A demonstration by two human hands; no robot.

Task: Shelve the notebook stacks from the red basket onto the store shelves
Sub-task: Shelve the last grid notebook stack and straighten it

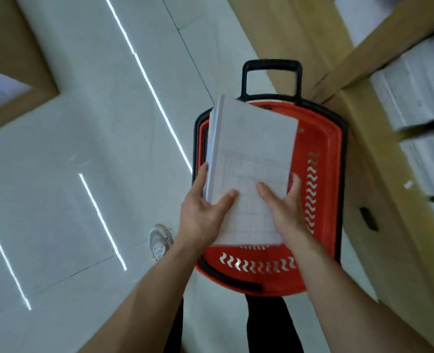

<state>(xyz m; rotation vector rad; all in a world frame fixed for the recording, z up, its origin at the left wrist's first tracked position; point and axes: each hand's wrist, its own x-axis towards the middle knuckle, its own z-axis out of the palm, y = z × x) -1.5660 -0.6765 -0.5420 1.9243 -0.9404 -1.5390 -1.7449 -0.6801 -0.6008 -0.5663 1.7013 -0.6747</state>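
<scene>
Progress: one notebook stack [251, 169] is up out of the red basket [324, 138], held in the air directly above it. It is not yet on a shelf. The store shelves [389, 49] stand just to the right of the basket and already carry rows of pale stacks [414, 98]. Whether any of those came from this basket cannot be told. The raised stack hides most of the basket's inside. A pale strip shows at the far end by the handle, so more may remain, but no count is possible. Judgement: early to middle of the job. The carry to the shelf and the placing are left for this stack, plus whatever lies beneath.

Hands: the left hand [203, 212] grips the near left corner, thumb flat on the top cover, fingers [201, 174] up along the spine side. The right hand [284, 207] grips the near right corner, thumb on the cover, fingers curled round the right edge. Both hold firmly on the stack, neither is free.

Materials and shapes:
- Stack: thin, rectangular, soft-covered notebooks. The top cover is white and matt, with a faint printed grid. The left edges are slightly uneven.
- Basket: glossy red plastic, rounded-rectangle tub with a black rim and wavy slots cut in its walls. A tall black loop handle [271, 64] rises at the far end.
- Shelving: tan, wood-look boards with square edges.
- Floor [83, 149]: pale glossy tiles that mirror strip lights.
- A white shoe [159, 243] is planted just left of the basket.
</scene>
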